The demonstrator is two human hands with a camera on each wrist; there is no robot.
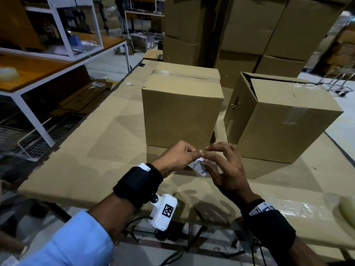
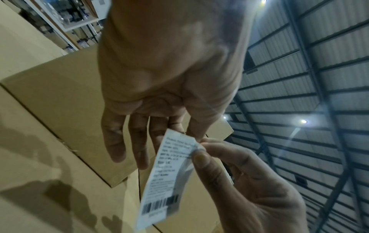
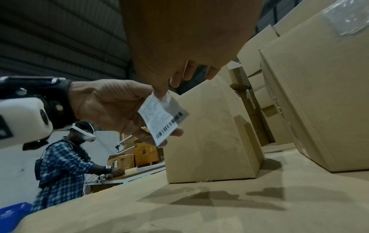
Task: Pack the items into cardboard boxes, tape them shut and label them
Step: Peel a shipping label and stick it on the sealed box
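Note:
A small white printed label (image 1: 197,167) with a barcode hangs between my two hands above the cardboard-covered table (image 1: 96,150). My left hand (image 1: 194,153) pinches its top edge between thumb and fingers. My right hand (image 1: 211,152) pinches the same upper corner, its other fingers spread. In the left wrist view the label (image 2: 165,181) shows a grey translucent layer along one side, under the right thumb (image 2: 199,157). Just behind my hands stands a closed, taped cardboard box (image 1: 180,116). To its right a second taped box (image 1: 284,121) has its top gaping at the back left corner.
Tall stacks of cartons (image 1: 249,25) rise behind the table. A white-framed bench (image 1: 38,62) at the left carries a roll of clear tape (image 1: 8,72). Another person (image 3: 63,165) works at a bench beyond the table, near a blue bin (image 3: 12,211).

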